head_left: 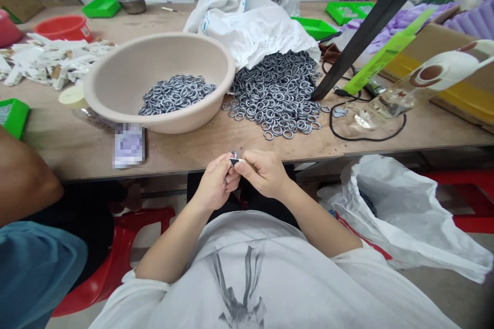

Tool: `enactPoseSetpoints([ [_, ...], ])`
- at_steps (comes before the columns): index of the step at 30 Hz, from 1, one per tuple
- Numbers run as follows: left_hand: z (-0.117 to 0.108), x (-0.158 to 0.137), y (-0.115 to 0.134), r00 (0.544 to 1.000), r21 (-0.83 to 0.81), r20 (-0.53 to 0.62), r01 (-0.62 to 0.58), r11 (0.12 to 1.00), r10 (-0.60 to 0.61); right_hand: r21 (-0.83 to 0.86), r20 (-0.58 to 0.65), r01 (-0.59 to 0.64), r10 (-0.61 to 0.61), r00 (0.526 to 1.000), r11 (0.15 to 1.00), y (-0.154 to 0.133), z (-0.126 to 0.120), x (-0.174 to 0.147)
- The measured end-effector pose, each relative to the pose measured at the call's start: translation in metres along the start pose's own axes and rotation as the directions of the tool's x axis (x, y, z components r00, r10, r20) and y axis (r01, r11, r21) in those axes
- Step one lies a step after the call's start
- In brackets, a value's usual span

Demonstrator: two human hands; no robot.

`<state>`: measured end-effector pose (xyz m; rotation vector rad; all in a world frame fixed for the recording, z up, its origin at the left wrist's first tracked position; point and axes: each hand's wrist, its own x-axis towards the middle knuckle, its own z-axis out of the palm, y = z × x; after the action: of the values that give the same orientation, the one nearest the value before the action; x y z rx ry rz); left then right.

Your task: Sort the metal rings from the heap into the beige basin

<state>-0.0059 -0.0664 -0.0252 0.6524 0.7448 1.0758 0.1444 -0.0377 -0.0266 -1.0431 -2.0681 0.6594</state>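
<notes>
My two hands meet just in front of the table's near edge. My left hand (pixel 216 181) is closed with a grey ring (pixel 234 154) poking up from its fingertips. Between thumb and fingers, my right hand (pixel 267 172) pinches a small dark, flat piece with a pale end (pixel 234 162), pressed close against the ring; its exact kind is too small to make out. Beyond the hands, a heap of grey rings (pixel 276 95) spills from a white sack (pixel 254 25). To its left, a large beige basin (pixel 160 123) holds many more such rings (pixel 177 93).
Left of the basin are a lidded jar (pixel 73 96), a small blurred packet (pixel 129 146) and white pieces (pixel 50 59). A dark post (pixel 358 36), a clear bottle (pixel 389 105) and a cable stand right. An open white bag (pixel 409 211) is low right; another person's arm (pixel 27 180) is left.
</notes>
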Motion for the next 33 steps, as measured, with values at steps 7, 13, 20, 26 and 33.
enactPoseSetpoints([
  [7, -0.006, -0.009, 0.004, 0.995, 0.054, 0.095, 0.034, 0.998, -0.039, -0.304, -0.084, -0.304, 0.293, 0.953, 0.903, 0.040, -0.006, 0.051],
  [13, -0.015, -0.001, 0.011, 0.997, -0.008, -0.059, 0.043, 0.999, -0.043, -0.649, 0.014, -0.225, 0.307, 0.952, 0.727, 0.049, -0.003, 0.105],
  [20, -0.025, 0.009, 0.015, 0.980, -0.178, -0.149, 0.108, 0.978, -0.135, -0.272, 0.018, -0.233, 0.247, 0.969, 0.934, 0.044, -0.008, 0.089],
  [26, -0.009, 0.016, 0.007, 0.963, -0.134, 0.017, 0.268, 0.954, -0.268, 0.655, 0.181, -0.283, 0.219, 0.959, 0.700, 0.019, 0.001, 0.031],
  [33, 0.003, 0.010, -0.002, 0.995, -0.085, 0.012, 0.104, 0.991, -0.103, 0.653, 0.094, -0.259, 0.264, 0.960, 0.711, 0.010, 0.012, 0.015],
])
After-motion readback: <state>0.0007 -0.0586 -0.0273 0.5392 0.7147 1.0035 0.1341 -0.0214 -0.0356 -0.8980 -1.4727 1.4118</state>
